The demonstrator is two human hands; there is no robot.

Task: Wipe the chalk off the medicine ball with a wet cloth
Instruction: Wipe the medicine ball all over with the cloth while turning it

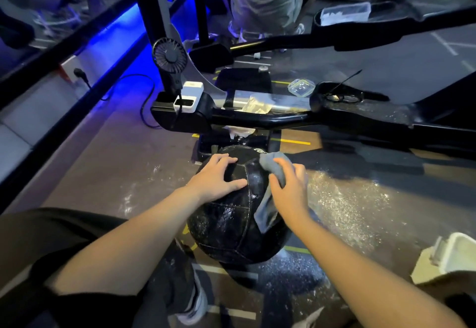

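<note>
On the floor, below a black machine frame (257, 117), sits the ball (231, 224), glistening wet. Left hand (219, 175) rests on its top, fingers spread flat. Right hand (288, 188) presses the grey cloth (270, 193) against its right side, fingers curled over it.

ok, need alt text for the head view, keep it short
A person's right hand presses a grey cloth against a black medicine ball on the floor, while the left hand rests spread on top of the ball. White chalk flecks cover the floor to the right, and black gym equipment stands behind.
</note>
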